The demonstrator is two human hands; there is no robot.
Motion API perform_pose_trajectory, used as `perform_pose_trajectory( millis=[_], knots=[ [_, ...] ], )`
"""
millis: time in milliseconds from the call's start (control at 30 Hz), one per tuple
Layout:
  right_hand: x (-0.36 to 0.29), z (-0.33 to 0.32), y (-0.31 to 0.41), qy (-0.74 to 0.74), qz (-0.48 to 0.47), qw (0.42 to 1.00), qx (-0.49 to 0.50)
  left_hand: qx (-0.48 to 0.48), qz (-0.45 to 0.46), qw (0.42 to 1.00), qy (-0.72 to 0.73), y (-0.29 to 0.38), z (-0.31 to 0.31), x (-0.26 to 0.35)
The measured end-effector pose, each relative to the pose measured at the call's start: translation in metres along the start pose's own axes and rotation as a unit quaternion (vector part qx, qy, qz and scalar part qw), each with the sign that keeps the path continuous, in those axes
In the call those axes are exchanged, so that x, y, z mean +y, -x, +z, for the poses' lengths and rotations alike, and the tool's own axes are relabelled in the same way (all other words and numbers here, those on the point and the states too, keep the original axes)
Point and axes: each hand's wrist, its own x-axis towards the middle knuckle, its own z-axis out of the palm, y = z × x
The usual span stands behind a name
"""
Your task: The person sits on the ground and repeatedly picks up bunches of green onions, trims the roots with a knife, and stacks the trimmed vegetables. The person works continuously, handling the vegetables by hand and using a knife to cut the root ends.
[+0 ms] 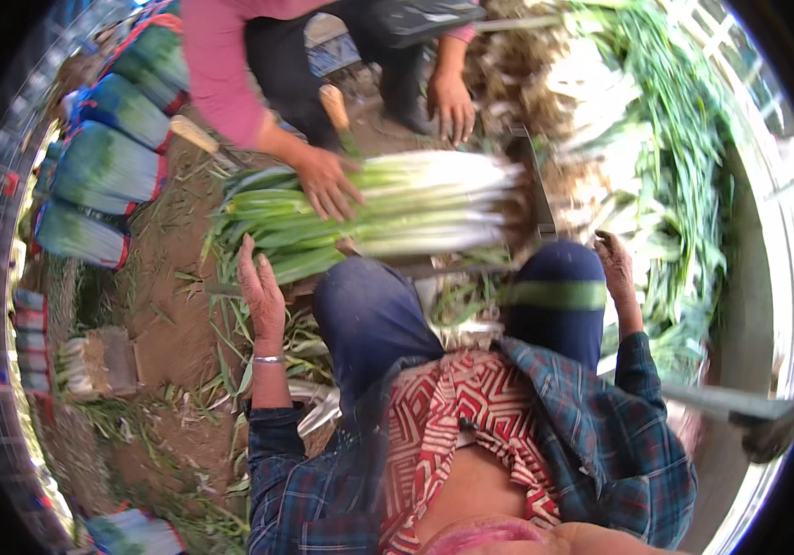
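A thick row of green-and-white leeks (pixel 418 208) lies across a low stand in front of my knees, leaves to the left and roots to the right. My left hand (pixel 262 295) is upright beside the leafy ends, fingers raised, with nothing visible in it. Beyond my right knee, my right hand (pixel 615 267) hangs near the pile at the right, its fingers bent and apart, with no object seen in it. A co-worker's hand (pixel 327 184) rests flat on the leeks; that person's other hand (pixel 451 107) hangs past the white ends.
Loose leeks with roots (pixel 681 208) are heaped along the right side. Wrapped leek bundles (pixel 109 166) stand at the left. Two wooden handles, one pale (pixel 193 134) and one upright (pixel 332 106), show near the co-worker. Leaf scraps litter the soil (pixel 175 333). A metal bracket (pixel 536 184) edges the stand.
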Motion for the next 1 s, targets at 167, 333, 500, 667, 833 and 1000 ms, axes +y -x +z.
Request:
perform_pose_trajectory(
  millis=[167, 333, 500, 667, 833, 1000],
  knots=[
    [0.166, -0.015, 0.171, -0.083, 0.270, 0.958, 0.053, -0.042, 0.015, 0.999, 0.002, 0.020, -0.007, 0.050],
    [0.250, -0.001, 0.258, -0.298, 0.430, 0.819, 0.237, -0.132, 0.111, 0.984, -0.046, 0.014, 0.001, 0.081],
    [0.300, 0.002, 0.261, -0.244, 0.448, 0.820, 0.260, -0.207, 0.148, 0.957, -0.140, 0.013, 0.016, 0.082],
    [0.354, 0.015, 0.248, 0.065, 0.485, 0.838, 0.242, -0.210, 0.025, 0.976, -0.045, 0.033, 0.022, 0.098],
    [0.372, 0.016, 0.247, 0.128, 0.510, 0.768, 0.364, -0.234, 0.015, 0.967, -0.101, 0.049, 0.026, 0.126],
    [0.376, -0.002, 0.236, 0.130, 0.532, 0.790, 0.276, -0.222, 0.012, 0.968, -0.118, 0.053, 0.033, 0.123]
  ],
)
